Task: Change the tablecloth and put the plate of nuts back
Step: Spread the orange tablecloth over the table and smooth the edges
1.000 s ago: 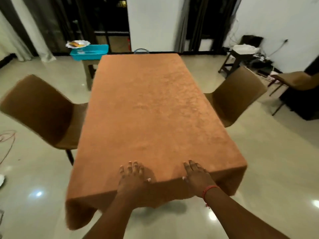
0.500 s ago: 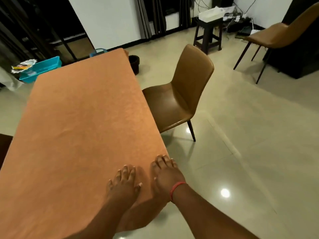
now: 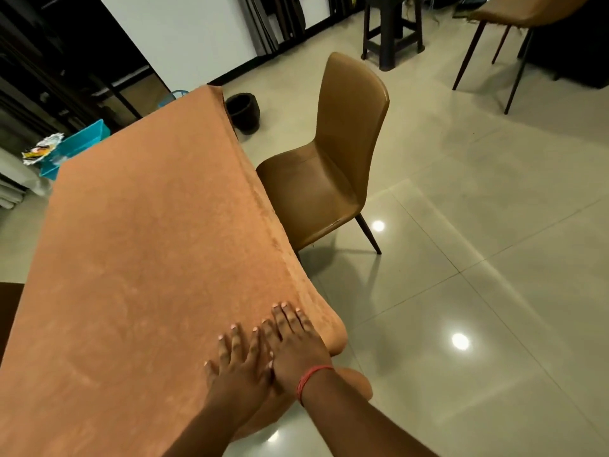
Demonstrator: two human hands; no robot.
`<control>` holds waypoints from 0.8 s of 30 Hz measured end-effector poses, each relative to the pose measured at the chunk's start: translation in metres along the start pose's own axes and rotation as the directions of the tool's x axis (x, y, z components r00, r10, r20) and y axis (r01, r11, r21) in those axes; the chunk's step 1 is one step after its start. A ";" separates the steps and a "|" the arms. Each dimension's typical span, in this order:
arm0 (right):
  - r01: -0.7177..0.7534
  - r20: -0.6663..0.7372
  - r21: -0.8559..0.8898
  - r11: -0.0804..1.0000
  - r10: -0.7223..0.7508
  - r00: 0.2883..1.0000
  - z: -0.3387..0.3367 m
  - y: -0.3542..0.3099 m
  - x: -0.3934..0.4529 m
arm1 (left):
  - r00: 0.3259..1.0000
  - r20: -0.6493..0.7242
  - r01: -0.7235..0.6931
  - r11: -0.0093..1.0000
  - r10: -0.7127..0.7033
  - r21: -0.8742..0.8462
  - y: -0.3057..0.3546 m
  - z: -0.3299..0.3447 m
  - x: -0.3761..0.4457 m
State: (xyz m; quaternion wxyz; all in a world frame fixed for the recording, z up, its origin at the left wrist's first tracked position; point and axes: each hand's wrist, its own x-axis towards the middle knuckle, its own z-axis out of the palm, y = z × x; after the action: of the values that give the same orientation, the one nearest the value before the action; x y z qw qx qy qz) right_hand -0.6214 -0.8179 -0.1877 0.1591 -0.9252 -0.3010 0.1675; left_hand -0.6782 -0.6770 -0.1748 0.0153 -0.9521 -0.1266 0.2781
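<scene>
— How many chairs can you count from where you stand?
— Two brown chairs: one (image 3: 333, 166) just beside the table, another (image 3: 527, 11) well apart by the far wall. You also have one orange tablecloth (image 3: 141, 258), one dark stool (image 3: 392, 31), one black pot (image 3: 244, 110) on the floor, one blue bin (image 3: 79, 143).
— And hands?
— Two: your left hand (image 3: 240, 367) and right hand (image 3: 296, 344), flat on the cloth.

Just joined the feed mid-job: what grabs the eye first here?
The orange tablecloth covering the long table fills the left half. Both hands lie flat on its near right corner: left hand, right hand with a red wrist thread. A brown chair stands at the table's right side.
</scene>
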 end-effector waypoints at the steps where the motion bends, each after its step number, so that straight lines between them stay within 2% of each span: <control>1: -0.009 0.003 0.009 1.000 0.009 1.000 0.000 0.001 -0.002 | 1.000 0.003 0.000 1.000 0.000 0.000 0.003 0.000 -0.001; 7: -0.089 0.027 -0.031 0.996 0.090 0.996 -0.005 0.002 -0.016 | 0.999 0.037 -0.031 1.000 0.031 0.006 0.025 -0.002 -0.013; 9: -0.122 0.037 -0.095 0.988 0.126 0.991 -0.012 -0.006 -0.015 | 0.998 -0.042 -0.054 0.998 0.054 -0.014 0.025 -0.012 -0.015; 12: -0.108 -0.015 -0.013 0.994 0.108 0.994 -0.017 -0.013 -0.004 | 0.974 -0.225 -0.040 0.999 0.034 -0.024 0.015 -0.025 -0.005; 14: -0.036 -0.038 0.009 0.999 0.036 0.999 -0.012 -0.011 -0.001 | 0.983 -0.185 -0.008 0.999 0.002 -0.033 0.008 -0.026 0.007; 17: 0.011 0.003 -0.011 1.000 -0.011 1.000 0.000 -0.002 -0.003 | 0.997 -0.066 -0.030 0.999 0.028 -0.036 0.004 -0.016 0.017; 24: 0.001 -0.016 0.034 0.999 -0.001 1.000 -0.001 0.009 -0.010 | 0.998 -0.060 -0.029 0.999 0.027 -0.046 0.010 -0.009 0.022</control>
State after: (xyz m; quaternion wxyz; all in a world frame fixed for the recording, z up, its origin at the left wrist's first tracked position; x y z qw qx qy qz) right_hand -0.6240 -0.8305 -0.1881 0.1774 -0.9236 -0.2973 0.1650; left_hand -0.6536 -0.6814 -0.1798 -0.0073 -0.9616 -0.1192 0.2470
